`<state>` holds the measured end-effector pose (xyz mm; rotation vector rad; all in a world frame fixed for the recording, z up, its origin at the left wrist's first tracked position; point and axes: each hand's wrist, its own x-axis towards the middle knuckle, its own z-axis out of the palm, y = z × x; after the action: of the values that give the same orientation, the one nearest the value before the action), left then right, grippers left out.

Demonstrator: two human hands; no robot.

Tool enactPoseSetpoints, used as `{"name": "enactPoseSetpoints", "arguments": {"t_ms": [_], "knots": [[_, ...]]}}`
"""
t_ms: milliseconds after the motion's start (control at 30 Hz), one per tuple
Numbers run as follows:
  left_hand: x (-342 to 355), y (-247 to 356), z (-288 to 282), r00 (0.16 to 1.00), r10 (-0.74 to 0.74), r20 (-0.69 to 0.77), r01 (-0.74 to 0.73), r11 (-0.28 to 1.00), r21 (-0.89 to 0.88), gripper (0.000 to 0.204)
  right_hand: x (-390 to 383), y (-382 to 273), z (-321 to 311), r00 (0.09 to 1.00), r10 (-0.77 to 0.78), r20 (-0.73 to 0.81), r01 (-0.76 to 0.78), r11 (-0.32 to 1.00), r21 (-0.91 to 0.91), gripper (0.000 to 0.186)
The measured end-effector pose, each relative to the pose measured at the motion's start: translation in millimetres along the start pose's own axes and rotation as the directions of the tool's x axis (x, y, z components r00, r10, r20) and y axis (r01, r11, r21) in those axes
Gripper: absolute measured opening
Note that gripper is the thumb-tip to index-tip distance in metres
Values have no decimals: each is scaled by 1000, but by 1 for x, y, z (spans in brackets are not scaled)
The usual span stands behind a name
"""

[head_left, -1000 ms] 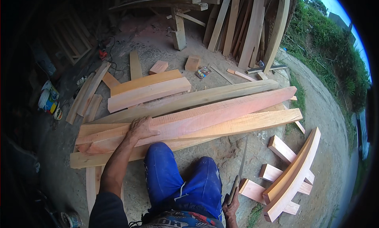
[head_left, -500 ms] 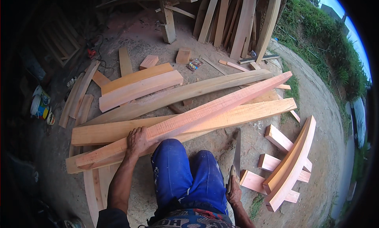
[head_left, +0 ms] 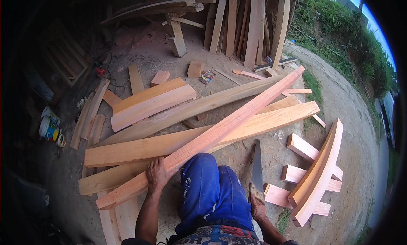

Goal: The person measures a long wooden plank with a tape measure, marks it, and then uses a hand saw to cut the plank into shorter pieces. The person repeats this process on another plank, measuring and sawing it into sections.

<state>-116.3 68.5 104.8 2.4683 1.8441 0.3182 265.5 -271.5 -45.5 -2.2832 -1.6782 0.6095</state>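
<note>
My left hand (head_left: pixel 159 173) grips a long pink timber beam (head_left: pixel 229 126) near its lower left part, with fingers curled over it, beside my knees. The beam slants up to the right across two paler, thicker beams (head_left: pixel 127 149) and a long weathered beam (head_left: pixel 169 118). My right hand (head_left: pixel 257 207) is closed on the handle of a handsaw (head_left: pixel 257 168), held low beside my right leg with the blade pointing forward.
Curved pieces (head_left: pixel 318 168) rest across short blocks at right. Offcuts (head_left: pixel 153 101), small blocks (head_left: pixel 195 68), a red power tool (head_left: pixel 100 72) with cord and paint buckets (head_left: pixel 48 123) lie about. Planks (head_left: pixel 254 29) lean at back; a grassy bank (head_left: pixel 347 45) borders a path.
My left hand has drawn the pink beam's near end down toward me, so it now slants more steeply. My right hand has moved forward and up with the saw, showing more of it.
</note>
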Motion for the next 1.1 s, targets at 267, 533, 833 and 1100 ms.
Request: {"name": "enactPoseSetpoints", "arguments": {"t_ms": [267, 533, 833, 1100], "knots": [[2, 6, -9, 995, -29, 94, 33, 999, -36, 76, -9, 17, -11, 1000, -13, 2, 13, 1000, 18, 79], [-33, 23, 7, 999, -14, 38, 13, 1000, 9, 76, -8, -8, 0, 997, 53, -51, -50, 997, 57, 88], [15, 6, -26, 991, 37, 131, -31, 999, -44, 80, -3, -12, 0, 987, 125, -105, -107, 981, 160, 83], [75, -37, -29, 971, -8, 238, 16, 999, -30, 86, 10, -19, -33, 917, 147, -370, 8, 922, 386, 75]]}}
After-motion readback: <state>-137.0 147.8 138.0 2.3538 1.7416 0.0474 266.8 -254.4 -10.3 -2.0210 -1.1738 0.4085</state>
